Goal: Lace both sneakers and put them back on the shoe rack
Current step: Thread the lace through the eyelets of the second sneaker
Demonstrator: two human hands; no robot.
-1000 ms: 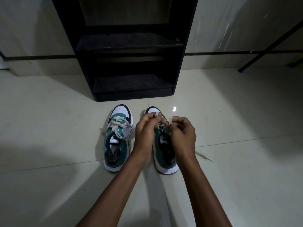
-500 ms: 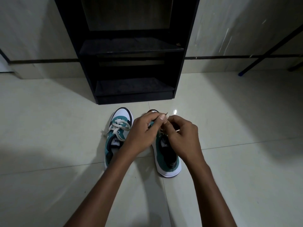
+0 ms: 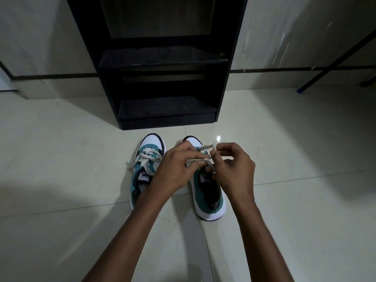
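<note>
Two teal, white and black sneakers stand side by side on the tiled floor, toes toward the rack. The left sneaker has its white lace threaded and loosely knotted. Over the tongue of the right sneaker both hands work its white lace. My left hand pinches one strand near the eyelets. My right hand holds the other strand, its end sticking up above the fingers. The black shoe rack stands just beyond the toes, both visible shelves bare.
Pale glossy floor tiles spread on all sides of the shoes. A tiled wall with a dark band runs behind the rack. A dark slanted pole with a blue foot leans at the back right.
My hands have drawn slightly apart, pulling a lace strand taut between them. The lace end now pokes up above my right hand. The sneakers have not shifted.
</note>
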